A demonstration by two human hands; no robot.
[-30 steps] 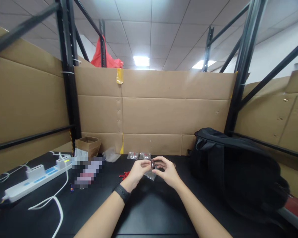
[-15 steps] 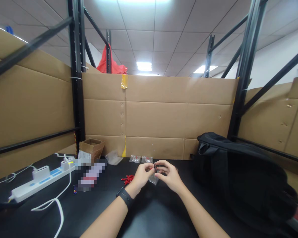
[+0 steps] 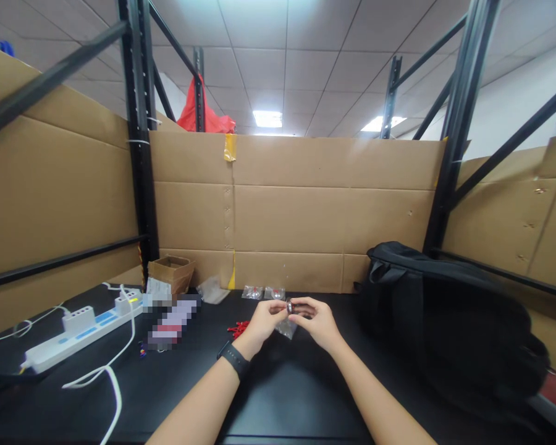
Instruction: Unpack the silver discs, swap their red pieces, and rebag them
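Observation:
A small, shiny, dark metal ring [image 3: 290, 306] is pinched between the fingertips of both hands, just above the black tabletop. My left hand [image 3: 265, 318], with a dark watch [image 3: 234, 358] on its wrist, closes on the ring's left side. From the right, my right hand [image 3: 315, 317] has thumb and fingers closed on the same ring. Below the fingertips lies a clear plastic bag [image 3: 286, 329], partly covered by the hands. A cluster of small red pieces [image 3: 238, 328] sits left of my left hand. Two small clear packets [image 3: 263, 293] with red marks lie behind it.
A white power strip [image 3: 83, 330] with cables lies at the left. Near the back-left post stand an open cardboard box [image 3: 173, 272] and a crumpled clear bag [image 3: 212, 290]. A large black backpack [image 3: 449, 327] takes up the right side. Cardboard walls [image 3: 296, 216] close off the back.
The ring has turned so that its shiny rim shows more clearly between the fingers. Both hands stay nearly in place, and the camera view has shifted slightly.

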